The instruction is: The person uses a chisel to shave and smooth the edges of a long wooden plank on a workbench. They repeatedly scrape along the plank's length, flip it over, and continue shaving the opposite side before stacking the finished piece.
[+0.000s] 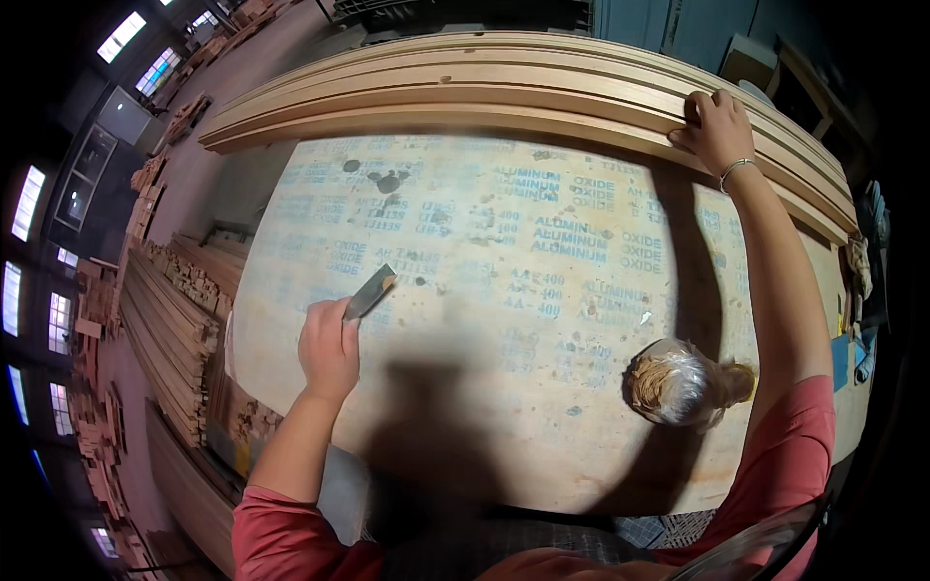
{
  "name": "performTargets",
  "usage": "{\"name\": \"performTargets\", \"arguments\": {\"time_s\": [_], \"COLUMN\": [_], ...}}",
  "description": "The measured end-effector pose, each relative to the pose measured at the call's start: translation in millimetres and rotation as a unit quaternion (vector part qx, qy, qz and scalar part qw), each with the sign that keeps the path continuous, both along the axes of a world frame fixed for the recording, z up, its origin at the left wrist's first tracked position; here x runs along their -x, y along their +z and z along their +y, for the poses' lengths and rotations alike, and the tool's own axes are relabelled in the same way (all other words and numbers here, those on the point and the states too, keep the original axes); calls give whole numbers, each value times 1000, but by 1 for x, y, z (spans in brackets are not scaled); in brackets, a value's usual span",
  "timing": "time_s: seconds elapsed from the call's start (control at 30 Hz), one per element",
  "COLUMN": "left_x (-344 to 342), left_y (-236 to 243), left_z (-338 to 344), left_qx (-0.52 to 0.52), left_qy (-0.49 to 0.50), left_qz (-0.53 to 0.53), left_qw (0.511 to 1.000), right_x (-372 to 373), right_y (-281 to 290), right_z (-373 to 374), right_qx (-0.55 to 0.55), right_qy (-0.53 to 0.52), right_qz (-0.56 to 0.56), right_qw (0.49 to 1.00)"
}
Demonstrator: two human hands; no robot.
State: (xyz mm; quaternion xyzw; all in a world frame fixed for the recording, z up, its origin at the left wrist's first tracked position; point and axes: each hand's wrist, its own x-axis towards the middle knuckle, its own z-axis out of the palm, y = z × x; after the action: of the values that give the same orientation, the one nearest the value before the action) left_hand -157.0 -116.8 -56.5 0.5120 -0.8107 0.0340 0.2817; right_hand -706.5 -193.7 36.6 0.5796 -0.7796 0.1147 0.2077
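My left hand (329, 351) is closed around a putty knife (364, 296), a dark flat blade with a dab of tan paste near its tip. The blade points up and away over the paper-covered table top (465, 320). At the far right, my right hand (715, 126) reaches out to a row of long pale wooden boards (542, 95), its fingers curled over one of them. Small oval marks show on a couple of the boards. Nearer me on the right sits a lump of tan putty (668, 382), partly wrapped in clear plastic.
Stacked wooden strips (174, 329) lie to the left, below the table's level. More timber piles (155, 174) stand along the workshop floor beyond. Cloth (860, 261) and a blue item (839, 358) are by the right edge. Dark spots and a white scrap mark the paper.
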Motion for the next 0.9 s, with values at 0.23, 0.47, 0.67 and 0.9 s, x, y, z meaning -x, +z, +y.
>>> {"name": "performTargets", "arguments": {"time_s": [0.23, 0.47, 0.67, 0.9], "left_x": [2, -4, -13, -27], "left_y": [1, -4, -3, 9], "left_z": [-1, 0, 6, 66], "left_qx": [-15, 40, 122, 103], "left_qy": [4, -30, -21, 5], "left_qz": [7, 83, 189, 235], "left_qw": [1000, 995, 974, 967], "right_x": [-3, -70, -153, -170], "right_y": [14, 32, 63, 56], "right_z": [20, 141, 259, 372], "right_qx": [-59, -8, -73, -94], "right_qy": [21, 209, 273, 319], "right_qz": [19, 38, -52, -56], "right_qw": [998, 977, 958, 941]}}
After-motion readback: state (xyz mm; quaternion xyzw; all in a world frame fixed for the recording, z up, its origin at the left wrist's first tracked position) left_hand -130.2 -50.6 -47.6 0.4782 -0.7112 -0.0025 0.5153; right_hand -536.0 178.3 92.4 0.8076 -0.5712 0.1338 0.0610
